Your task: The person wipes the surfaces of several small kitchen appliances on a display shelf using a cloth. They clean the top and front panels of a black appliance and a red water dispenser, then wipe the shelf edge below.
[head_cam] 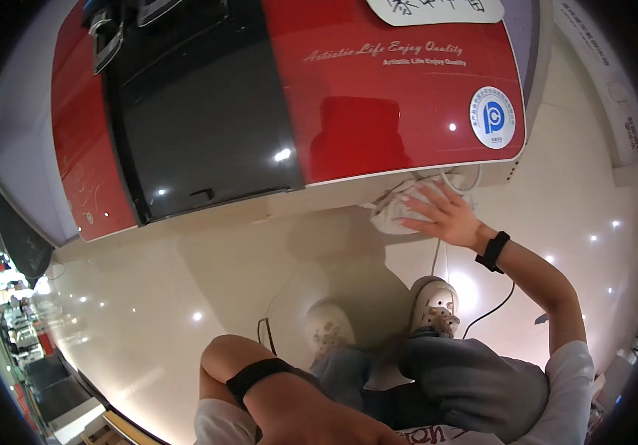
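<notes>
My right hand [446, 216], with a black band on the wrist, reaches forward with its fingers spread over an off-white woven fabric item [388, 214], possibly a bag. The fabric sits at the foot of a glossy red-and-black appliance [352, 128], and my hand covers part of it. A white loop [477, 181] shows just behind my fingers. Across my body, my left forearm is bent, also with a black band. Only the back of my left hand [330, 425] shows at the bottom edge; its fingers are out of view.
White clogs [436, 303] on my feet stand on shiny floor tiles [224, 267]. A thin dark cable [494, 312] runs along the floor on the right. A white printed panel [603, 72] stands at the far right, and boxes [77, 417] lie at lower left.
</notes>
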`<state>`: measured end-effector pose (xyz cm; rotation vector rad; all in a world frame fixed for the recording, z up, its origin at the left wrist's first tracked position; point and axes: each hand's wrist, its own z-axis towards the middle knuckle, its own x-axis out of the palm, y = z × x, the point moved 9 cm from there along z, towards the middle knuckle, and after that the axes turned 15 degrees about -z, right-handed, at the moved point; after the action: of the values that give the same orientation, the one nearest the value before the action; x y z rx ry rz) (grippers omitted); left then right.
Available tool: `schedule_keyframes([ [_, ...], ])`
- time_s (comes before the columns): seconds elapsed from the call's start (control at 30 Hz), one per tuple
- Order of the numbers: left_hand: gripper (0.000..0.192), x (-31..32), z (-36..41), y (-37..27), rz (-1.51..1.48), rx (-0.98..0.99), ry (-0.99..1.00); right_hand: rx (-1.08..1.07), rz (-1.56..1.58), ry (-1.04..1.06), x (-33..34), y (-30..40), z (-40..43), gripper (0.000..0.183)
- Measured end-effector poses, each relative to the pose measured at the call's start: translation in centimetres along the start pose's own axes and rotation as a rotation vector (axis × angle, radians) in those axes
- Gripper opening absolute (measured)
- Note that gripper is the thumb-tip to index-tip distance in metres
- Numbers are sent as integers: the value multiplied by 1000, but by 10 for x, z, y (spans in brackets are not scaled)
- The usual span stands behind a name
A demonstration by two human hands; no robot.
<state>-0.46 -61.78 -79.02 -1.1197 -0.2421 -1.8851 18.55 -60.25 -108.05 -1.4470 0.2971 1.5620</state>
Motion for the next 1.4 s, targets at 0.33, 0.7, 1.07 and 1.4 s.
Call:
schedule_keyframes([
  [0.33,28,-24,1,5,-39,-22,46,375,-109,18,-6,-75,-96,59],
  [0.7,45,-176,-64,49,2501,-320,381,53,117,-164,-26,-4,76,53],
  [1.07,62,-273,-108,39,2369,-407,599,-101,-87,-39,-9,34,128,62],
  [1.4,57,-273,-106,118,2291,-565,979,-83,-36,40,23,15,-3,59],
])
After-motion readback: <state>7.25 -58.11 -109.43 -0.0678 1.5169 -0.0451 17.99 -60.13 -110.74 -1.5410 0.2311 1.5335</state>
